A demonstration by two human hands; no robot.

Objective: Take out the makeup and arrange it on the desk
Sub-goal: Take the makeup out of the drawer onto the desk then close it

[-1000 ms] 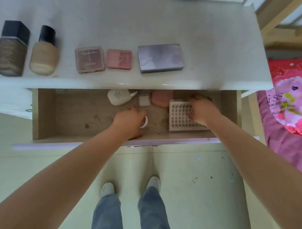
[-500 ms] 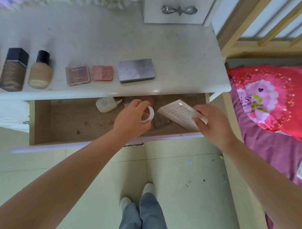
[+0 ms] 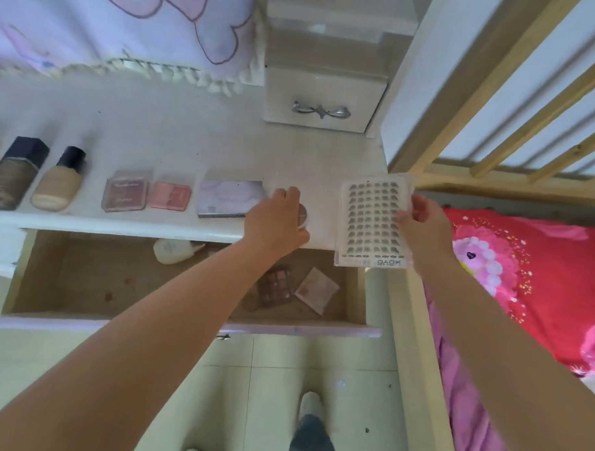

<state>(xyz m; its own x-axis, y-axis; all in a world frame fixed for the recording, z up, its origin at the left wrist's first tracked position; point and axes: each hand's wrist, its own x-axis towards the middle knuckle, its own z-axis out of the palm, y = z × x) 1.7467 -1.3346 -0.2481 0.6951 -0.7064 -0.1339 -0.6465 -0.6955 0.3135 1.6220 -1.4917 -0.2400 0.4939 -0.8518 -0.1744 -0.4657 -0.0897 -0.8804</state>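
My left hand (image 3: 278, 220) grips a small round compact (image 3: 303, 215) at the desk's (image 3: 198, 127) front edge, right of a lilac palette (image 3: 230, 198). My right hand (image 3: 424, 226) holds a clear false-lash tray (image 3: 373, 223) by its right side over the desk's right corner. Along the desk lie a dark foundation bottle (image 3: 13, 174), a beige foundation bottle (image 3: 60, 180), a mauve palette (image 3: 126, 195) and a pink blush (image 3: 171, 196). The open drawer (image 3: 85, 278) holds a white bottle (image 3: 173, 251), a brown eyeshadow palette (image 3: 276, 288) and a pale square compact (image 3: 317, 289).
A small drawer unit (image 3: 322, 91) with a metal handle stands at the desk's back right. A wooden bed frame (image 3: 495, 114) and a red and pink quilt (image 3: 530, 284) are close on the right. A patterned cloth (image 3: 121, 23) hangs behind the desk.
Both hands rose out of the drawer to the desk. The left brought the round compact beside the lilac palette; the right lifted the lash tray over the desk's right corner.
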